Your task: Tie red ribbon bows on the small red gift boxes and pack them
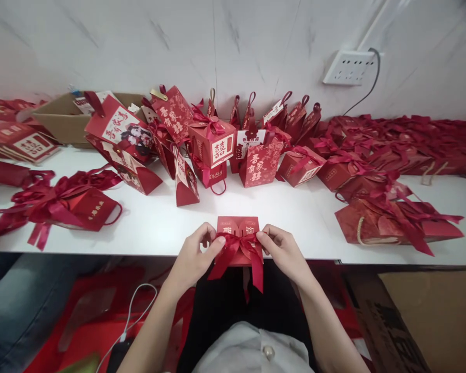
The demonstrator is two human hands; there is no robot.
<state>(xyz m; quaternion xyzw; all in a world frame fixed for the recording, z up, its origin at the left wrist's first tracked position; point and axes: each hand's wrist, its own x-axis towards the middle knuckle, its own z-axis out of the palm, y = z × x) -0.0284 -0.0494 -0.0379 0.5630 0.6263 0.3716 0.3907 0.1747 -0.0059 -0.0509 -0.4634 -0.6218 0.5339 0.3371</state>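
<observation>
A marbled wall (pixel 140 46) backs a white table (pixel 303 228) lined with red gift boxes (pixel 262 166); at its near edge the left hand (pixel 200 249) and right hand (pixel 284 249), both curled nearly closed, frame a small box (pixel 237 226), pinching opposite sides of its ribbon bow (pixel 239 241)

The only view looks from the wearer's head, forward and steeply down, past the shirt front (pixel 252 347) onto the desk (pixel 295 217). The desk's near edge crosses below mid-frame; the left hand (pixel 194 254) and right hand (pixel 285 254) appear close there, the wall (pixel 186 46) farther off on top.
</observation>
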